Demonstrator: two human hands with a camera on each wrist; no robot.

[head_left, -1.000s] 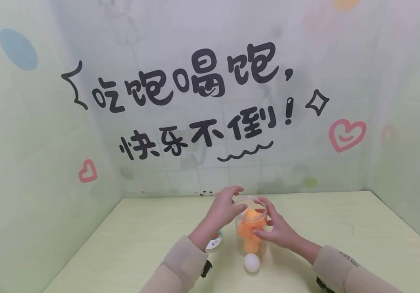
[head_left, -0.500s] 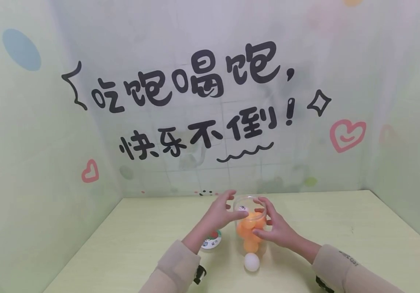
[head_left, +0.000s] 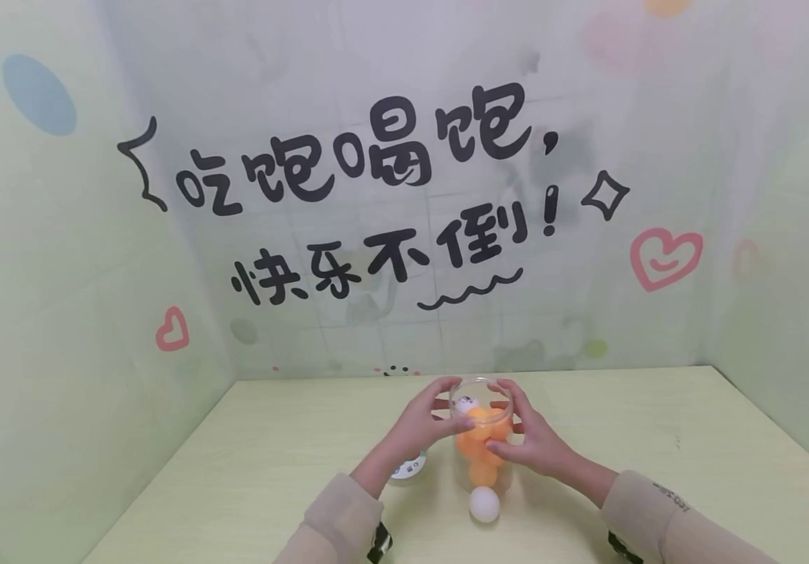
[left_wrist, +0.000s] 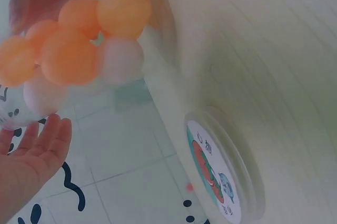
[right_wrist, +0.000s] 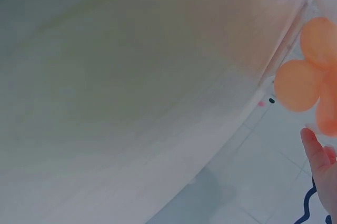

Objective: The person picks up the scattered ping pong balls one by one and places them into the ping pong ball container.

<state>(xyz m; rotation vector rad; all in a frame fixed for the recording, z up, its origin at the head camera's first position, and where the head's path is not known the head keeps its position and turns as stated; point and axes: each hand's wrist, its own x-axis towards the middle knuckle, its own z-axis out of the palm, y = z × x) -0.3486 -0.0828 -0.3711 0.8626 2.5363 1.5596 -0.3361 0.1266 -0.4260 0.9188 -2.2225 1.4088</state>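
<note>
A clear jar (head_left: 486, 424) stands upright on the table, holding several orange balls (head_left: 474, 446) and a white printed ball (head_left: 466, 403) near its mouth. My left hand (head_left: 424, 419) holds the upper left side, its thumb across the front below the rim. On the opposite side my right hand (head_left: 536, 440) grips the jar with curled fingers and its thumb in front. A plain white ball (head_left: 485, 504) lies at the jar's foot, nearest to me. Through the wall, the left wrist view gives more orange balls (left_wrist: 69, 56) and pale ones above the left hand's fingers (left_wrist: 58, 134).
Left of the jar, partly behind my left forearm, a round lid (head_left: 409, 468) with a printed label lies on the pale wooden table (head_left: 249, 470). A printed backdrop (head_left: 334, 337) with large black lettering rises behind the table's far edge.
My left hand has lowered from a spread pose at the jar's mouth to a hold around its upper left side. The right hand has stayed in place on the jar.
</note>
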